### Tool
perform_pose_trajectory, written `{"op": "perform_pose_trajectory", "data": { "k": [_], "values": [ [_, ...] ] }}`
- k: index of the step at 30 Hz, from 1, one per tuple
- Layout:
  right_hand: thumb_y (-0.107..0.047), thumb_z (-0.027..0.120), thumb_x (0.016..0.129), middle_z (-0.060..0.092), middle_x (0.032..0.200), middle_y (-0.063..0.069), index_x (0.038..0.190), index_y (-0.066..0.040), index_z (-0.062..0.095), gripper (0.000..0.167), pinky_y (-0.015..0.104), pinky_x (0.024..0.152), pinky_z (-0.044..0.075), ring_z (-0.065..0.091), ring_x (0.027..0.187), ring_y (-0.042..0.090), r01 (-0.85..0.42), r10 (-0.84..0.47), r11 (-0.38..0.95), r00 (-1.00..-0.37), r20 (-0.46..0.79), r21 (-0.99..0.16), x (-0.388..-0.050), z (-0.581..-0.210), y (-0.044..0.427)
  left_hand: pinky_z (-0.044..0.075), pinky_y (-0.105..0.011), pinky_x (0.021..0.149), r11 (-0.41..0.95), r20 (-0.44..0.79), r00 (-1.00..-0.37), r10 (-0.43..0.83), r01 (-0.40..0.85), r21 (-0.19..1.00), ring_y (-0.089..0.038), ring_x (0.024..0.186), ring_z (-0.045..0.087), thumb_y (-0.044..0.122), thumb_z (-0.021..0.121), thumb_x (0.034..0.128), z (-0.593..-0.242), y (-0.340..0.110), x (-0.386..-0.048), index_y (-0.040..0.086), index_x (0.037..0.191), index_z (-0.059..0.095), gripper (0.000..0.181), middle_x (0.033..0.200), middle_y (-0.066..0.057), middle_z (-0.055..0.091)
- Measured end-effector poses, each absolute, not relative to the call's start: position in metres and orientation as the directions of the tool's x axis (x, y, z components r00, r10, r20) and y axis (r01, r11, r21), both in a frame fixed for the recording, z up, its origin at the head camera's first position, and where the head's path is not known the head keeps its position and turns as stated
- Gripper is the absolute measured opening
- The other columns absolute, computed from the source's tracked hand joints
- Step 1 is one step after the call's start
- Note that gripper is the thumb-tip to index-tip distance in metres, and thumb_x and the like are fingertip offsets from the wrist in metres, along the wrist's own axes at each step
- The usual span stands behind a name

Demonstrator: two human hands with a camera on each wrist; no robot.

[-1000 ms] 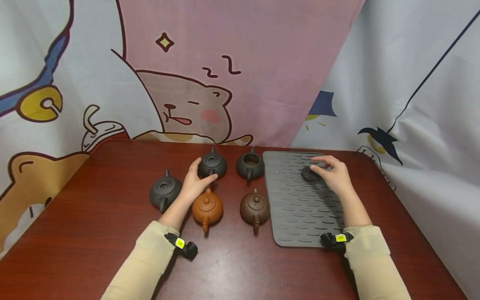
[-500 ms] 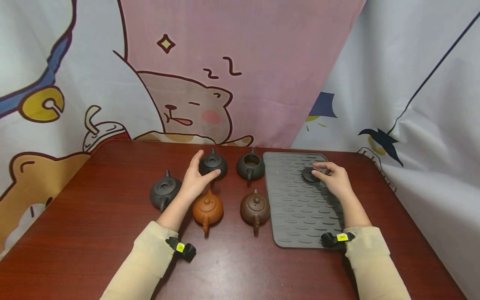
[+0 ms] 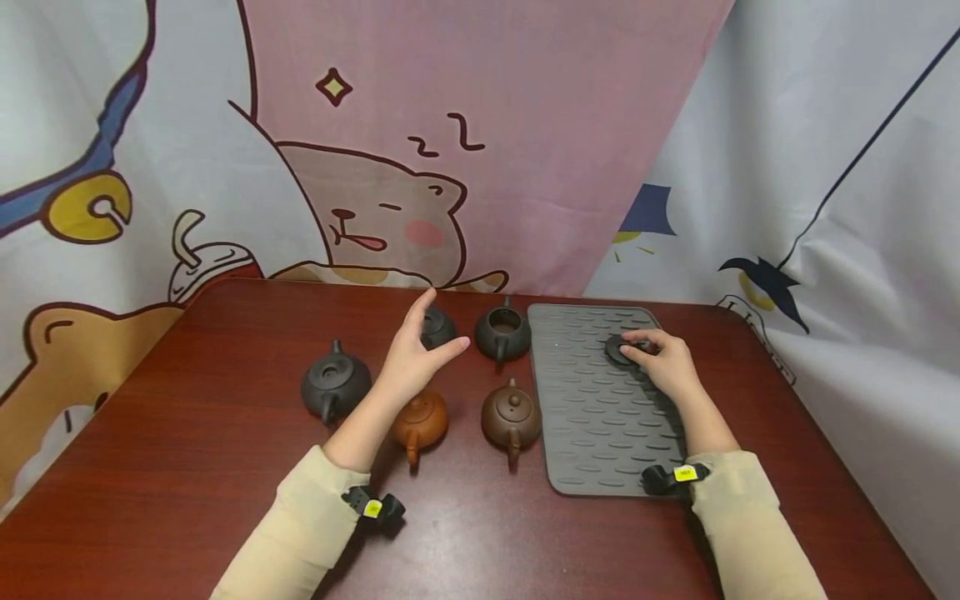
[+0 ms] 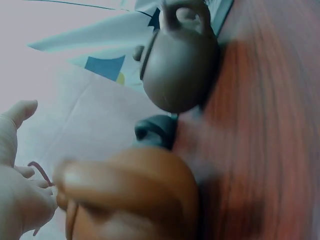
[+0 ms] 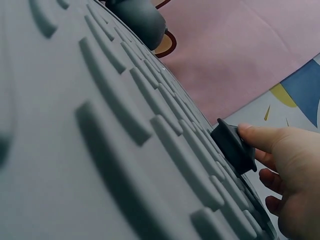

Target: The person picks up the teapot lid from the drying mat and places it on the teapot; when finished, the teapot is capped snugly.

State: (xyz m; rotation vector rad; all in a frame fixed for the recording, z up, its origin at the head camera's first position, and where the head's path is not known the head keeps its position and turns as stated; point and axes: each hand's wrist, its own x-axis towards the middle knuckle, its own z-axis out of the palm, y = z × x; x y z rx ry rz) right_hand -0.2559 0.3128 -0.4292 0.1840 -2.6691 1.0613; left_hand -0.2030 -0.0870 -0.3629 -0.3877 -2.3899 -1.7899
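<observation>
My left hand [image 3: 408,358] hovers over the teapots, thumb and fingers spread apart, holding nothing. Behind it a black teapot [image 3: 442,330] is partly hidden; below sits an orange teapot [image 3: 423,423] with its lid on, looming close in the left wrist view. To the hand's right stands a black teapot without a lid [image 3: 491,340], its round mouth showing. Over the grey ribbed mat [image 3: 592,454], my right hand [image 3: 667,365] pinches a small black teapot lid [image 3: 617,352] at its edge. In the right wrist view the lid [image 5: 232,147] looks tilted against the mat.
Another black teapot [image 3: 335,385] stands at the left. A dark brown lidded teapot [image 3: 508,418] is beside the mat's left edge. Everything rests on a reddish-brown table [image 3: 187,425], with a printed cartoon curtain [image 3: 540,150] behind it.
My left hand has come away from the back black teapot and moved right, its fingers spread wider. The right hand stays nearly in place with the lid, its grip slightly shifted.
</observation>
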Motion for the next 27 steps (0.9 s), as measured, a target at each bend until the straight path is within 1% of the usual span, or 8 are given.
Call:
{"op": "perform_pose_trajectory", "data": {
  "k": [8, 11, 15, 18, 23, 27],
  "values": [
    [-0.022, 0.068, 0.091, 0.062, 0.098, 0.01, 0.113, -0.006, 0.069, 0.027, 0.028, 0.056, 0.036, 0.044, 0.076, 0.021, -0.197, 0.0, 0.721, -0.959, 0.284, -0.665, -0.257, -0.432, 0.312, 0.02, -0.045, 0.111, 0.19, 0.243, -0.96, 0.143, 0.267, 0.945, -0.022, 0.142, 0.016, 0.032, 0.073, 0.0853, -0.354, -0.067, -0.201, 0.021, 0.153, 0.023, 0.085, 0.155, 0.002, 0.021],
    [-0.022, 0.068, 0.091, 0.062, 0.099, 0.01, 0.113, -0.006, 0.07, 0.027, 0.028, 0.056, 0.037, 0.044, 0.076, 0.02, -0.191, 0.009, 0.719, -0.959, 0.283, -0.668, -0.257, -0.432, 0.311, 0.02, -0.043, 0.111, 0.174, 0.244, -0.959, 0.142, 0.267, 0.948, -0.02, 0.142, 0.017, 0.03, 0.073, 0.0853, -0.353, -0.056, -0.202, 0.019, 0.152, 0.024, 0.084, 0.155, 0.003, 0.022],
    [-0.021, 0.067, 0.091, 0.063, 0.098, 0.011, 0.112, -0.005, 0.07, 0.026, 0.027, 0.057, 0.037, 0.045, 0.077, 0.02, -0.186, 0.022, 0.722, -0.956, 0.291, -0.666, -0.256, -0.431, 0.31, 0.021, -0.045, 0.11, 0.187, 0.25, -0.96, 0.129, 0.271, 0.944, -0.02, 0.141, 0.019, 0.028, 0.074, 0.0846, -0.355, -0.044, -0.205, 0.015, 0.152, 0.025, 0.084, 0.155, 0.0, 0.024],
    [-0.02, 0.068, 0.091, 0.064, 0.097, 0.011, 0.112, -0.005, 0.07, 0.025, 0.026, 0.056, 0.037, 0.046, 0.075, 0.02, -0.188, 0.031, 0.725, -0.952, 0.304, -0.663, -0.256, -0.431, 0.309, 0.023, -0.048, 0.109, 0.199, 0.246, -0.963, 0.113, 0.265, 0.944, -0.02, 0.141, 0.021, 0.029, 0.074, 0.0843, -0.359, -0.037, -0.209, 0.014, 0.152, 0.026, 0.084, 0.155, -0.001, 0.025],
    [-0.018, 0.068, 0.091, 0.064, 0.095, 0.011, 0.111, -0.005, 0.071, 0.024, 0.025, 0.053, 0.037, 0.046, 0.073, 0.02, -0.192, 0.037, 0.727, -0.948, 0.316, -0.659, -0.256, -0.431, 0.308, 0.025, -0.049, 0.108, 0.199, 0.206, -0.975, 0.077, 0.218, 0.956, -0.022, 0.14, 0.022, 0.03, 0.074, 0.0843, -0.363, -0.027, -0.214, 0.017, 0.152, 0.026, 0.084, 0.155, -0.002, 0.025],
    [-0.017, 0.067, 0.092, 0.064, 0.095, 0.012, 0.111, -0.005, 0.071, 0.023, 0.024, 0.053, 0.038, 0.046, 0.073, 0.02, -0.199, 0.037, 0.729, -0.944, 0.328, -0.655, -0.255, -0.43, 0.309, 0.026, -0.048, 0.108, 0.179, 0.177, -0.983, 0.042, 0.182, 0.967, -0.024, 0.139, 0.025, 0.029, 0.073, 0.0849, -0.362, -0.016, -0.216, 0.014, 0.151, 0.028, 0.081, 0.154, -0.006, 0.027]
  ]
}}
